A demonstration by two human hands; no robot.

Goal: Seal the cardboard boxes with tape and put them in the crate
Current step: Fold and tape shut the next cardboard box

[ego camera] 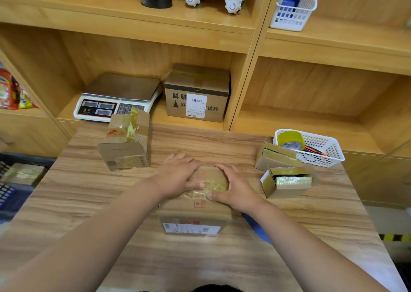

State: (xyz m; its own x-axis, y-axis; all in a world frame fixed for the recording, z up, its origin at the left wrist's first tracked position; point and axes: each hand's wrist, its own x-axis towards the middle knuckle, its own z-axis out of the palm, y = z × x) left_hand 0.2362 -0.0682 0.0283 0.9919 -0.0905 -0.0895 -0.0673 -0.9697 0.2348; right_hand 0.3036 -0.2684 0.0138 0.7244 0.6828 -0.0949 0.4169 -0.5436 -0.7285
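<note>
Pressing flat, left hand and right hand smooth the taped box; open boxes rightward await sealing, crate leftward.

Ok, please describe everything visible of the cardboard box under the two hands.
The cardboard box is brown, sitting flat near the middle of the wooden table. Its top flaps are closed, with yellowish clear tape across them. Red stamps show on top, a white label on the near side. The left hand and right hand both press on its top.
</note>
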